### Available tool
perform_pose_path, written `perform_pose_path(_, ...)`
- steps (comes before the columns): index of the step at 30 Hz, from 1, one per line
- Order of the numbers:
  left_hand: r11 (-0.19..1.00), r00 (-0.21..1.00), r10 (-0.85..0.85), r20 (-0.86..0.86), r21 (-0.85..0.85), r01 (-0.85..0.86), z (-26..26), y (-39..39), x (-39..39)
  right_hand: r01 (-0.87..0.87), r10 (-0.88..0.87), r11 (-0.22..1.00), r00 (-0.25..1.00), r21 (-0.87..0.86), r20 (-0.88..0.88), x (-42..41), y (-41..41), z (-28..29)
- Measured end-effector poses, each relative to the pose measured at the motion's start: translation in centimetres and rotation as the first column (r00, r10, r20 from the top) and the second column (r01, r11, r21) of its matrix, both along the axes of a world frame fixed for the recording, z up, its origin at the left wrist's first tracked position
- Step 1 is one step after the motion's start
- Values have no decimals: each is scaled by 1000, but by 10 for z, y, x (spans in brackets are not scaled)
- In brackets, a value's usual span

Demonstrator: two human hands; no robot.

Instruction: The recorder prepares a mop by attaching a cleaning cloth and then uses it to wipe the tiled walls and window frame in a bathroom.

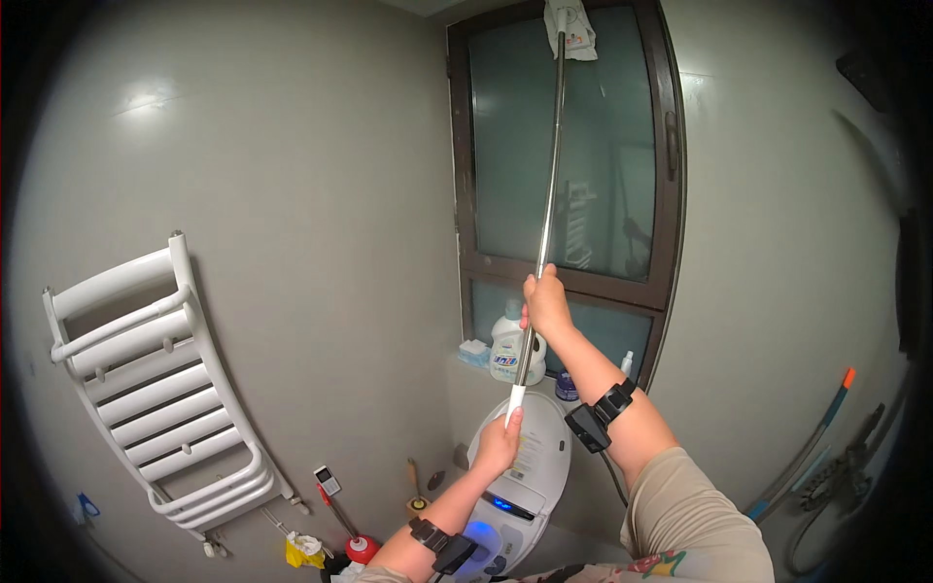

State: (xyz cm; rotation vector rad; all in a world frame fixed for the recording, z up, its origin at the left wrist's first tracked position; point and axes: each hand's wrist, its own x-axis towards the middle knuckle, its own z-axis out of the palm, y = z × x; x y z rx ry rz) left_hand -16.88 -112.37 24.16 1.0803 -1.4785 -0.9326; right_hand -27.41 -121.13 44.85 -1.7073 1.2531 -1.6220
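A long metal pole [552, 167] with a white lower grip rises in front of a frosted window [517, 131] in a dark brown frame. My left hand [498, 443] is closed around the white grip, above the toilet lid. Higher up, my right hand [548, 300] grips the metal shaft near the frame's lower crossbar. At the pole's top a white cloth or pad [576, 36] with printing lies against the upper part of the window; the picture's edge cuts it off.
Below stand a toilet [543, 437] with a lit display, a detergent bottle [506, 353], a tissue pack [474, 353] and a purple jar [565, 386] on the ledge. A white towel radiator [164, 379] hangs left, above a red plunger [361, 548]. Hoses [809, 452] hang right.
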Motion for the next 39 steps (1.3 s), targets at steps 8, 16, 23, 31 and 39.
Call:
perform_pose_path(8, 966, 971, -101, -217, 214, 148, 15, -2, 24, 1, 0, 1000, 999, 8, -55, 31, -15, 4)
perform_pose_path(16, 931, 921, -154, -358, 261, 256, 45, -13, 35, -17, 20, 1000, 991, 25, -129, 61, -51, 24)
perform_pose_path(23, 903, 840, -209, -500, 231, 362, 71, -24, 34, -42, 39, 999, 960, -5, -279, 71, -76, 49)
perform_pose_path(31, 880, 837, -206, -507, 279, 385, 37, -35, 23, -52, 56, 998, 962, 21, -268, 65, -84, 20)
perform_pose_path(39, 920, 922, -3, -387, 360, 154, -58, -13, -7, -46, 97, 989, 919, 141, -383, 46, -76, -80)
